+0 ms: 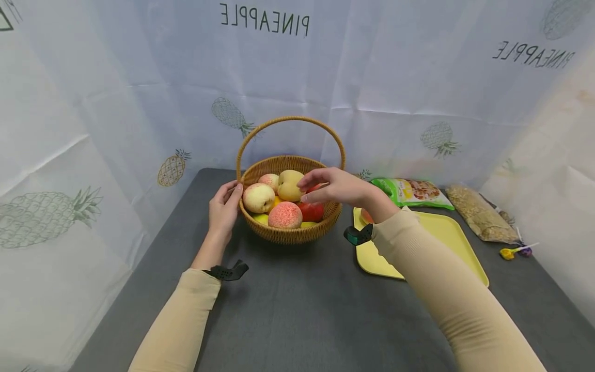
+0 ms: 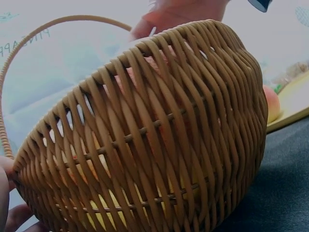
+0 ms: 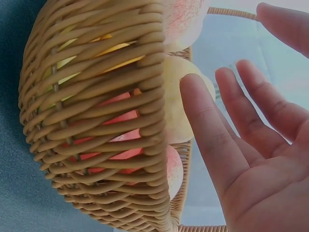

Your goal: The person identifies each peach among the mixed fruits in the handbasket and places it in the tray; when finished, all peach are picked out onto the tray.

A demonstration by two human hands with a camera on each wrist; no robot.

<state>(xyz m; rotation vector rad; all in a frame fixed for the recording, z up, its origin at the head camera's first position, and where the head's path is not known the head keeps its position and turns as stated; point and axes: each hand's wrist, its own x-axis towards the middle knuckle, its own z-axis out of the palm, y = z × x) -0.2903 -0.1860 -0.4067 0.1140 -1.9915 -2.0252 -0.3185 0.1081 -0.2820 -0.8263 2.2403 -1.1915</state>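
Note:
A wicker basket (image 1: 288, 236) with a tall arched handle stands on the dark table, filled with fruit. My left hand (image 1: 224, 209) holds its left rim near the handle's foot, thumb at the edge and fingers outside. Over the right side of the basket hovers my right hand (image 1: 341, 186), fingers loosely extended and holding nothing. Its fingertips are near a pale yellow peach (image 1: 289, 186) and a red fruit (image 1: 310, 212). A pink-red peach (image 1: 285, 215) lies at the front, a cream-and-pink one (image 1: 259, 198) at the left. In the right wrist view, the fingers (image 3: 207, 121) are spread apart.
Right of the basket lies a yellow tray (image 1: 448, 235) bearing a peach (image 1: 366, 216), partly behind my right wrist. Behind the tray are a green food packet (image 1: 413, 192) and a clear bag of grain-like flakes (image 1: 481, 214). Lollipops (image 1: 509, 253) lie farther right. A pineapple-print cloth (image 1: 386, 82) hangs behind.

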